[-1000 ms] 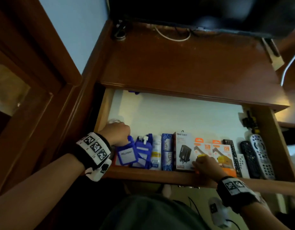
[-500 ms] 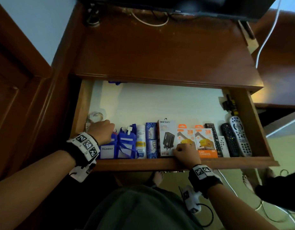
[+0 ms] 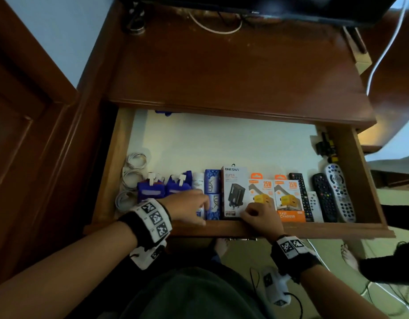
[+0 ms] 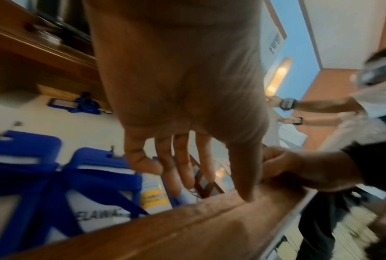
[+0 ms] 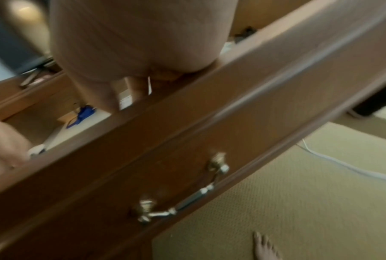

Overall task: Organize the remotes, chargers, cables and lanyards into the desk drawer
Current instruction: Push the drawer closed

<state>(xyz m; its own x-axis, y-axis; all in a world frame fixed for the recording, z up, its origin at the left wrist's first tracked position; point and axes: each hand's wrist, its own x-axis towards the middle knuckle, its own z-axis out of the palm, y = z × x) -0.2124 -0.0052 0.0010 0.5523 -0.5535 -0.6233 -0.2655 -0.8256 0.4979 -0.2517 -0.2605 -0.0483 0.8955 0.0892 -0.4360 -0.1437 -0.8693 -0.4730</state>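
A: Our drawer [image 3: 222,230] is open, with everything lined up along its front: cables [image 3: 132,178] at the left, then blue lanyards [image 3: 163,186], charger boxes [image 3: 235,192] in the middle, remotes [image 3: 332,194] at the right.

B: What changed?

A: Our left hand [image 3: 187,208] slid away from the cables. Now its straight fingers touch the small boxes [image 3: 212,194]. Our right hand [image 3: 260,216] stayed, fingers curled over the drawer's front edge.

B: So we think we're nearly done, just tidying.

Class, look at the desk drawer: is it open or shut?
Open. The desk drawer is pulled out from under the desktop, with its white floor and the row of remotes and boxes in plain view.
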